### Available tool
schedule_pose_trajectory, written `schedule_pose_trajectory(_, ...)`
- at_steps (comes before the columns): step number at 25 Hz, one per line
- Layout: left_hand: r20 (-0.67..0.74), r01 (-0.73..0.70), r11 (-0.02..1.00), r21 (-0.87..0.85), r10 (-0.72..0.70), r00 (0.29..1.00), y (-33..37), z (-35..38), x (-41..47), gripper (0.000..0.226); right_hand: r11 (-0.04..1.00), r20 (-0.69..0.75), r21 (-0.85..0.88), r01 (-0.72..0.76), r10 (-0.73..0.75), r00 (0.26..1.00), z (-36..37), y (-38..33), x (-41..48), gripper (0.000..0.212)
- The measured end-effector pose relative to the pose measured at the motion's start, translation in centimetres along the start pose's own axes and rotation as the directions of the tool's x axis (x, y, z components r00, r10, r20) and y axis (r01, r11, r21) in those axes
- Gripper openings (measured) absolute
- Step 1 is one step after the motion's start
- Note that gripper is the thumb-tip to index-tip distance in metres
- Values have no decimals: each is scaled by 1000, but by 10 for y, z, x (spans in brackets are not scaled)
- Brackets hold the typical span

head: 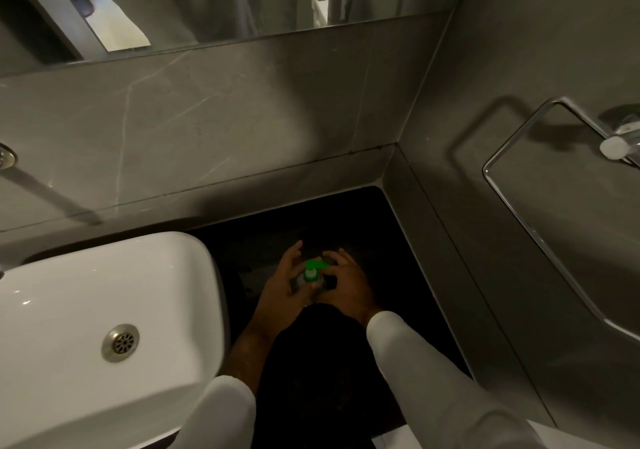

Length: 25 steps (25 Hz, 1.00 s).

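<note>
A clear pump bottle with a green pump head (312, 270) stands on the dark countertop (398, 275) to the right of the basin. My left hand (282, 284) wraps around the bottle's left side, fingers curled on its body. On the bottle's right side my right hand (346, 284) holds it, fingers curved round near the pump. Both forearms wear white sleeves. The lower part of the bottle is hidden between my hands.
A white basin (86, 310) with a metal drain (120, 342) fills the lower left. Grey stone walls meet in a corner behind the counter. A chrome towel ring (519, 213) hangs on the right wall. A mirror (207, 5) runs along the top.
</note>
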<state>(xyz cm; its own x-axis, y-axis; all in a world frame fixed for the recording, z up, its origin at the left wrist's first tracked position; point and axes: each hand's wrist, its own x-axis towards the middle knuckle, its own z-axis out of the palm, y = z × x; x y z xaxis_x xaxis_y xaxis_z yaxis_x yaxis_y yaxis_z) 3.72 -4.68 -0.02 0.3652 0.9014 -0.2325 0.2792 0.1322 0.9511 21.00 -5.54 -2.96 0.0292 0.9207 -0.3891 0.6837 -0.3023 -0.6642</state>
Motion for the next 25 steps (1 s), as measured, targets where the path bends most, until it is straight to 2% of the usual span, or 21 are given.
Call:
schedule_pose_trajectory(2,-44,19,999,31,-17,999,0,1,0,66,1000,-1,12,4,-4,1000,-2,0,0,51)
schedule_pose_trajectory(4,-153,21,989,145,1,988,0,-3,4,46,1000,10,28,2,-2,1000,-3,-2,0,48)
schedule_pose_trajectory(5,-156,9,984,176,19,988,-2,-5,6,39,999,12,33,-7,6,1000,-4,-4,-2,48)
schedule_pose_trajectory(6,-114,-8,983,186,30,993,-5,-8,9,39,999,11,40,-20,20,1000,-6,-5,-2,51)
schedule_pose_trajectory(8,32,-10,992,124,6,999,-2,-11,7,56,999,2,38,-25,25,1000,-9,-6,-2,54)
schedule_pose_trajectory(9,61,-15,994,106,8,998,0,-11,6,64,1000,1,24,-11,11,1000,-10,-6,-3,52)
schedule_pose_trajectory(11,-15,-2,990,142,4,1000,3,-9,7,65,1000,8,19,11,-12,1000,-10,-8,-4,47)
schedule_pose_trajectory(13,-79,0,981,192,15,997,4,-9,9,56,999,23,47,-1,0,1000,-10,-10,-4,51)
schedule_pose_trajectory(16,6,21,1000,-4,-21,1000,-1,-9,5,63,999,15,42,1,-1,1000,-9,-7,-3,56)
schedule_pose_trajectory(17,-18,35,998,-44,-36,999,-1,-7,3,62,999,2,41,4,-4,1000,-8,-7,-2,53)
schedule_pose_trajectory(18,-75,28,999,-26,-30,997,1,-4,3,53,999,-10,43,1,-1,1000,-7,-7,-2,49)
schedule_pose_trajectory(21,-183,0,960,281,54,982,9,-6,9,22,997,-26,76,-22,24,999,-3,-9,-3,47)
schedule_pose_trajectory(22,-154,-31,954,297,80,985,10,-8,12,17,995,-24,93,-26,29,999,-3,-8,-3,51)
schedule_pose_trajectory(25,74,-27,994,106,19,997,11,-17,13,50,994,-12,102,-32,33,999,-6,-3,-1,58)
